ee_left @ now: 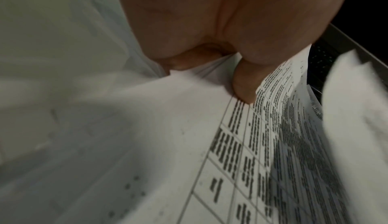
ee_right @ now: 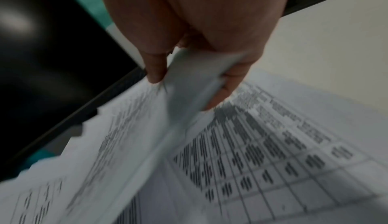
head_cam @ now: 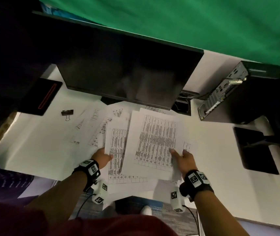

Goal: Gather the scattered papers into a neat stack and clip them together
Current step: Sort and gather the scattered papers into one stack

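In the head view, many printed papers (head_cam: 118,133) lie spread over the white desk (head_cam: 42,147) in the middle of the frame, in front of a dark monitor (head_cam: 127,68). They overlap each other at different angles and some reach over the near edge of the desk.

The left hand (head_cam: 102,158) is at the lower middle of the frame and grips the near edge of one sheet with a table (head_cam: 116,147). In the left wrist view the thumb (ee_left: 244,84) presses on top of this sheet (ee_left: 252,144) and the other fingers are curled under it, so the hand is clamped on the paper.

The right hand (head_cam: 184,160) is a little to the right and holds a second sheet full of text (head_cam: 156,142). In the right wrist view this hand (ee_right: 199,28) pinches the corner of the sheet (ee_right: 189,84) between thumb and fingers, and the sheet is lifted above another printed page (ee_right: 262,153) on the desk. This view is blurred, so I cannot tell how many sheets are in the pinch.

A black binder clip (head_cam: 67,113) lies on the desk at the middle left of the head view, apart from the papers and from both hands.

A computer case (head_cam: 224,94) stands at the upper right of the desk.
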A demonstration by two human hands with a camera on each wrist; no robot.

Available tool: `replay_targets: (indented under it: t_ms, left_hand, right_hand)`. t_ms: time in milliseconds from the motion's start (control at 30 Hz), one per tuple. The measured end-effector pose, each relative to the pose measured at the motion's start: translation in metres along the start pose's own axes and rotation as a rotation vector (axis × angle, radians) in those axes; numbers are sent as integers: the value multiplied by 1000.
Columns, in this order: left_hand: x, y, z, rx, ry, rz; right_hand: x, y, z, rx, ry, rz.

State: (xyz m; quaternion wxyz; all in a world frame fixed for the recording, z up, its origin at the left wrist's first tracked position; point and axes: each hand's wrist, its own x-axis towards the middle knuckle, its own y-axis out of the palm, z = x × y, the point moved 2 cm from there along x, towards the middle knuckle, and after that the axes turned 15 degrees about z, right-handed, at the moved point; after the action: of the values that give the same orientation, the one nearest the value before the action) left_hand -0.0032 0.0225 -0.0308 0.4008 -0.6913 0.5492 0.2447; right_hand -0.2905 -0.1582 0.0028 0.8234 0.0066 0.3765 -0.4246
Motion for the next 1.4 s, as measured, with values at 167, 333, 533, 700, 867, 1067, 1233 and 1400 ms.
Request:
replay_targets:
  t_ms: [167, 333, 533, 700, 867, 1067, 1233, 1400]
  left_hand:
    - [7, -4, 2, -172, 10, 25]
    - [-3, 2, -6, -193, 166, 68]
    - [-8, 2, -17, -177, 277, 33]
    - [-8, 16, -32, -312, 317, 149]
    - [0, 30, -38, -105, 285, 8]
    - [-1, -28, -11, 88, -124, -408]
    - [6, -64, 3, 145, -243, -264]
    - [3, -56, 9, -66, -109, -159]
  right_hand:
    - [6, 52, 13, -336, 15, 156]
    - [14, 77, 4, -540, 71, 332]
    - [15, 54, -4, -199, -34, 169]
    - [10, 28, -19, 235, 41, 297]
    - [5, 8, -49, 231, 48, 231]
    - [18, -7, -103, -68, 224, 103]
    - [21, -6, -99, -134, 218, 112]
    - [23, -6, -102, -136, 222, 117]
